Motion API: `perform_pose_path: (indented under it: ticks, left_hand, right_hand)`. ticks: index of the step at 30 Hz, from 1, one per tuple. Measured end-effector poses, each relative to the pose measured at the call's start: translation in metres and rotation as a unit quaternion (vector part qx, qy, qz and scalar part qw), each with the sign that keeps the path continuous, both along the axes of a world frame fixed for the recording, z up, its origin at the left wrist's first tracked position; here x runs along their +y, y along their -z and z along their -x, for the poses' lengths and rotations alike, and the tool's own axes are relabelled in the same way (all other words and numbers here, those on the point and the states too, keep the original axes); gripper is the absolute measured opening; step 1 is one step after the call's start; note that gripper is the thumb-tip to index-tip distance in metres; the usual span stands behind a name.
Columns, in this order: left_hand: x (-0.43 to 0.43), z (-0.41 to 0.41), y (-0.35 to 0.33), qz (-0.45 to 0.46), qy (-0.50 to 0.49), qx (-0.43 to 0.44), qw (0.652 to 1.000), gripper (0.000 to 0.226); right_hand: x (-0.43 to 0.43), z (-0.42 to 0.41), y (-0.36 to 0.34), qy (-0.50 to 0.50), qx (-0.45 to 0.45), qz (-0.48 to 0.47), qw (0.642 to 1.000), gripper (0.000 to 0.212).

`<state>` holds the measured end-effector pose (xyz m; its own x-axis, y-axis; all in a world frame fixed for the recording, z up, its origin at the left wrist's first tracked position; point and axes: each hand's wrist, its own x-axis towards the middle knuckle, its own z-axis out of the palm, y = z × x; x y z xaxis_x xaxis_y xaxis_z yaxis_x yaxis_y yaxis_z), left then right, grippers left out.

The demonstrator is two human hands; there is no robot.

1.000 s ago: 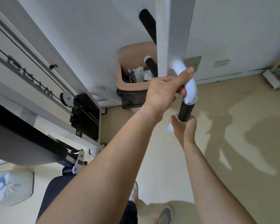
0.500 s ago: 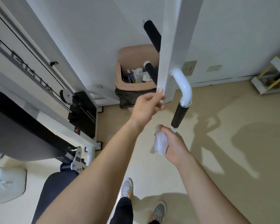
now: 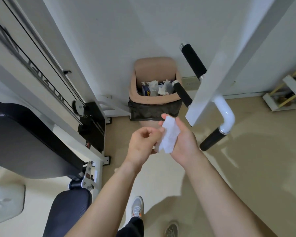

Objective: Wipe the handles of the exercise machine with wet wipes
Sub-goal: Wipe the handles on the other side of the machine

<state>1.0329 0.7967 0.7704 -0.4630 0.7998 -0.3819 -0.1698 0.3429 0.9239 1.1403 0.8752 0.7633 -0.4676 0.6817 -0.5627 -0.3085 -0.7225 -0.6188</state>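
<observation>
Beige flooring lay below. Held over it, the right hand [image 3: 181,139] gripped a white wet wipe [image 3: 168,136] across its palm, while the left hand [image 3: 141,144], fingers curled, pinched its edge, probably refolding it. Just right hung the black handle [image 3: 213,139]; beyond stood a trash bin [image 3: 154,100].

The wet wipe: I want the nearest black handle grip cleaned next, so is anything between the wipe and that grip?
Nothing visible. The wet wipe lies in the right hand, with the left hand beside it. The black handle grip hangs to the right across open air.
</observation>
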Motion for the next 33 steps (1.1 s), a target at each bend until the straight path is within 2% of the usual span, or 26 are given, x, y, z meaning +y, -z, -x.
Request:
perform_pose_path:
  ticks: [4,11,16,18,21,25,27,30,33]
  left_hand:
    - [0.011,0.024,-0.005,-0.025,0.032,0.062,0.997,0.019]
    - [0.027,0.062,-0.018,-0.081,0.003,0.054,0.995,0.013]
    - [0.043,0.081,-0.024,-0.078,-0.015,0.071,0.994,0.014]
    - [0.052,0.087,-0.023,-0.082,-0.015,0.050,0.995,0.015]
    - [0.065,0.092,-0.022,-0.083,-0.006,0.014,0.996,0.019]
    - [0.080,0.088,-0.026,-0.099,0.000,-0.016,0.995,0.019]
    - [0.086,0.085,-0.032,-0.119,-0.015,0.007,0.993,0.017]
    - [0.097,0.083,-0.054,-0.151,-0.062,0.112,0.980,0.009]
    - [0.109,0.080,-0.079,-0.196,-0.045,0.127,0.971,0.008]
  right_hand:
    - [0.005,0.024,-0.014,0.004,-0.030,-0.044,0.999,0.045]
    - [0.007,0.044,-0.032,0.070,-0.144,-0.151,0.976,0.041]
    - [0.007,0.036,-0.039,0.054,-0.138,-0.194,0.970,0.015]
    - [0.008,0.035,-0.042,0.036,-0.145,-0.189,0.971,0.008]
    - [0.013,0.032,-0.047,0.032,-0.146,-0.178,0.973,0.015]
    - [0.021,0.022,-0.060,0.021,-0.164,-0.215,0.962,0.017]
    - [0.022,0.017,-0.069,0.027,-0.191,-0.237,0.952,0.023]
    - [0.025,0.015,-0.084,0.045,-0.251,-0.217,0.942,0.044]
    - [0.022,0.007,-0.098,-0.062,-0.328,-0.179,0.925,0.059]
